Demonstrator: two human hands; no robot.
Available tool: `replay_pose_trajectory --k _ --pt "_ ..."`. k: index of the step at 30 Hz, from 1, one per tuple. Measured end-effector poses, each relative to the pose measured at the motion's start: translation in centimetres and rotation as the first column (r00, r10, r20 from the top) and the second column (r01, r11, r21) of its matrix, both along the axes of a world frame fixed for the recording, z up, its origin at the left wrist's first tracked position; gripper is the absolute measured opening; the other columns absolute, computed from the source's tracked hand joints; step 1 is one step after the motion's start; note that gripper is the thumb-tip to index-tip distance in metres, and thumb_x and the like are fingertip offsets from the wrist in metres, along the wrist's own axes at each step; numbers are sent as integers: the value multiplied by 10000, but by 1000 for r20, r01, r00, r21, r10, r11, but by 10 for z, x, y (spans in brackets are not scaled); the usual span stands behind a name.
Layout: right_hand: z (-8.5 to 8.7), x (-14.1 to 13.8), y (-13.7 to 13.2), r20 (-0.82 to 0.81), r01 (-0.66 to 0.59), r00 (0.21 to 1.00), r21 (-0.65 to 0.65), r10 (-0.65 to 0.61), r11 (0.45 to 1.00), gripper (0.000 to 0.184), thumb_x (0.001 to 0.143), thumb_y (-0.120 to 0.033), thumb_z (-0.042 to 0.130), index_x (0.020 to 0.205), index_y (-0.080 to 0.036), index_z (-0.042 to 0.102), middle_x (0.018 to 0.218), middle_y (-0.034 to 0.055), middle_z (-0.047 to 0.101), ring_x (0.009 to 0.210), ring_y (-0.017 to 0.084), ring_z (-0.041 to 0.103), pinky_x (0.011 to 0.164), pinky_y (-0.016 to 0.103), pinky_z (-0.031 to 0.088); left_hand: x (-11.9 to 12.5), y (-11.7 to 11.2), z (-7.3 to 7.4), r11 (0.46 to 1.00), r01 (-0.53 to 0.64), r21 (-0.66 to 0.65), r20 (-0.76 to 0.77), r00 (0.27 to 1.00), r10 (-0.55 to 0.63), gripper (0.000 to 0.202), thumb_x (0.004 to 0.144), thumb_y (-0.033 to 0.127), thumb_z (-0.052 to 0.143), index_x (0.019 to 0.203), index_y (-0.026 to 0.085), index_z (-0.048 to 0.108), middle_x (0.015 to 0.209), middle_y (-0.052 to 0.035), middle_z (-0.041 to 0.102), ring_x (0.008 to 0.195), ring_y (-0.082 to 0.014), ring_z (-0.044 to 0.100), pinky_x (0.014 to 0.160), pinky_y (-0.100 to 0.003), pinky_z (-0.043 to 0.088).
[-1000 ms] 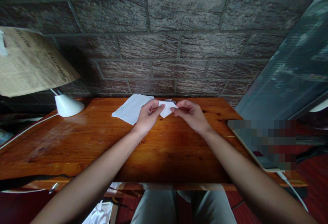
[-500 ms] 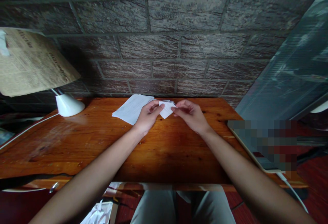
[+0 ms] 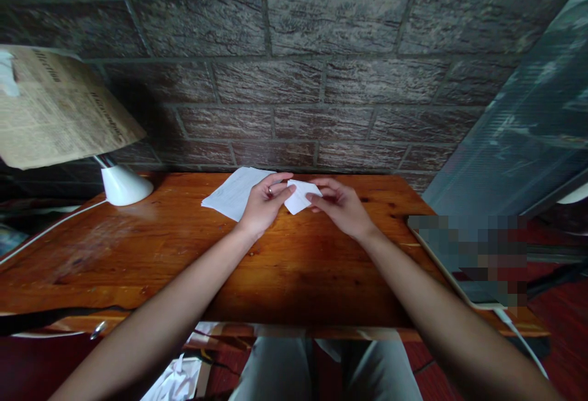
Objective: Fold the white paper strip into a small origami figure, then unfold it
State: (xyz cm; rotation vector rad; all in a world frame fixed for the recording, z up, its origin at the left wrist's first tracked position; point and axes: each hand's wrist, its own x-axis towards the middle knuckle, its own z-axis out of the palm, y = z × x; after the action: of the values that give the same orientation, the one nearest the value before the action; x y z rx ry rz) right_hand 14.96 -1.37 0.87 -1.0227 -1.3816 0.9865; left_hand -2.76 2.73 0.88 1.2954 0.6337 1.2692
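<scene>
Between my two hands is a small folded piece of white paper, held a little above the desk. My left hand pinches its left side, thumb on the front face and fingers behind. A ring shows on one of its fingers. My right hand grips the paper's right edge, thumb in front, other fingers partly behind. Several white sheets lie stacked on the desk just behind and left of my left hand, which hides part of them.
The wooden desk meets a brick wall. At left stands a lamp with a newspaper-print shade and a white cord. A tablet with a cable lies on the right edge. Below left, a box holds crumpled paper.
The folded paper now shows a wider, flatter face, and its loose upper flap is no longer visible. My left fingers have lifted slightly from behind it; my right hand barely moved.
</scene>
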Motion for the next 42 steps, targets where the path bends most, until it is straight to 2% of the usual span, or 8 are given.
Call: replay_pose_trajectory --k 4,9,20,26,30,37,40,42 --pt "0 -1 -1 37 3 999 30 -4 1000 381 734 -432 775 1034 -224 665 796 -2 737 701 147 680 650 279 578 -1 0 1 1000 27 4 -30 999 -27 375 661 371 848 951 171 719 819 -43 761 733 -171 676 738 -297 501" --pt "0 -3 -1 106 75 990 173 -94 982 315 757 -452 754 975 -228 724 886 23 761 807 174 701 781 320 569 1 -2 0 998 62 -14 -44 997 -63 378 637 375 864 931 175 736 828 -49 764 755 -187 685 777 -319 502" --pt "-2 1 3 78 191 975 171 -207 967 285 768 -442 740 958 -230 755 980 44 774 807 190 711 766 337 575 1 -3 -1 996 89 -22 -67 994 -90 451 693 385 823 1091 201 717 918 -49 752 776 -177 669 636 -265 510" --pt "-3 0 2 101 182 974 180 -202 967 290 779 -463 725 950 -231 745 978 43 769 793 186 704 739 323 572 2 -1 -3 994 55 95 -113 993 -44 332 698 356 811 981 194 748 960 -64 762 843 -205 685 753 -315 535" --pt "-4 0 1 146 182 966 205 -214 962 296 768 -461 740 958 -235 748 933 38 766 753 186 695 704 317 562 2 0 -8 990 0 143 -192 981 27 370 733 352 784 1065 193 742 849 -59 755 739 -193 674 747 -322 530" --pt "-3 0 0 147 204 960 220 -240 954 259 799 -442 714 944 -228 733 933 41 764 763 188 698 704 310 555 -3 -2 -10 895 -46 444 -293 936 194 163 818 312 704 952 228 744 1368 -118 592 1210 -280 582 918 -381 502" --pt "1 0 -3 211 206 935 326 -284 923 195 819 -401 710 916 -235 737 990 39 762 909 202 704 875 346 536 -4 -4 -5 859 -87 505 -265 931 250 81 815 283 714 863 219 724 1301 -106 634 1215 -266 568 1052 -387 401" --pt "4 -1 -5 243 214 916 381 -321 899 174 812 -379 725 910 -236 739 1023 37 759 975 204 695 954 356 503 -4 -5 -2 892 -105 440 -236 945 228 115 813 313 722 868 212 718 1127 -88 701 1076 -243 619 983 -341 433"
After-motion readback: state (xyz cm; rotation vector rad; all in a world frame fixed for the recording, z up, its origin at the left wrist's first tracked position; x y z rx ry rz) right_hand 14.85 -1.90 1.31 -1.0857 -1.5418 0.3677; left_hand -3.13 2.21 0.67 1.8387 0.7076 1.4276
